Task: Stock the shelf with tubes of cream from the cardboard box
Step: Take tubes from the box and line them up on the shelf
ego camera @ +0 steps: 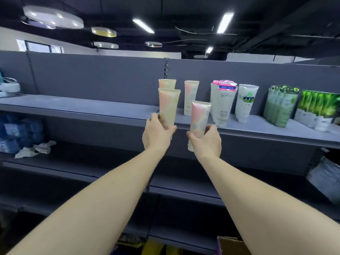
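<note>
"Facial" on white tube (223, 105), shelf.

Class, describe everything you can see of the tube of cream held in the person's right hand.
The tube in the right hand is a soft-looking plastic squeeze tube, printed in pastel pink with yellow-green and pale blue patches. It stands upright with its flat crimped end on top and its pale cap end down, showing below the hand. The right hand grips its lower part, fingers curled round it. It is held in front of the shelf edge, not yet set down.
</note>
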A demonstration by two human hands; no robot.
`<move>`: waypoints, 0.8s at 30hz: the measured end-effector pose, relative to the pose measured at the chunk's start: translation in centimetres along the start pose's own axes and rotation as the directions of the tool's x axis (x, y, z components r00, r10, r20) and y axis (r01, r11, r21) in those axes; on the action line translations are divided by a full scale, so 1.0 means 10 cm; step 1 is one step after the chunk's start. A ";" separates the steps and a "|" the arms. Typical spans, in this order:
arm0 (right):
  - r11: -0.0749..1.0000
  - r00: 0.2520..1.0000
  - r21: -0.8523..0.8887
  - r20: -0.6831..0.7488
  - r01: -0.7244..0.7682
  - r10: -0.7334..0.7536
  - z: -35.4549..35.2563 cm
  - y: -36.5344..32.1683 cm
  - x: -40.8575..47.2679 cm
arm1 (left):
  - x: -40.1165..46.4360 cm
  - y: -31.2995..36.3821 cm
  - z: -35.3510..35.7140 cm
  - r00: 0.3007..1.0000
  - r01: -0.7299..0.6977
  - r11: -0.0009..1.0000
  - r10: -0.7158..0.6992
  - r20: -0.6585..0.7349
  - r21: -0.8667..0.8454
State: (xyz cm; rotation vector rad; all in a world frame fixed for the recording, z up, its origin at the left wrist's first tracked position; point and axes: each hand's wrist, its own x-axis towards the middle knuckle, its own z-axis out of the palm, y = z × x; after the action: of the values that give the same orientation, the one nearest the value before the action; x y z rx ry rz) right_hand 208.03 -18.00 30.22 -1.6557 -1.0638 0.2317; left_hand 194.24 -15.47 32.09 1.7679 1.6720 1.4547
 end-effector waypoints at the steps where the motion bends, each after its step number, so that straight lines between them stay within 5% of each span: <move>1: 1.000 1.000 -0.004 -0.011 0.004 -0.004 0.05 -0.05 0.07 | 0.08 0.00 0.00 1.000 0.000 1.000 0.000 0.000 -0.006; 24: 1.000 0.996 0.006 -0.082 0.020 -0.019 0.99 -0.21 1.72 | 1.71 -0.19 0.85 0.999 0.007 1.000 -0.008 -0.053 -0.026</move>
State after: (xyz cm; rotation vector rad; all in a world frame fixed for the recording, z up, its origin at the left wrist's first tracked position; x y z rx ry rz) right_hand 210.68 1.32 34.33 -1.6346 -1.0164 0.1533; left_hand 196.73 3.42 34.54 1.7218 1.6760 1.5264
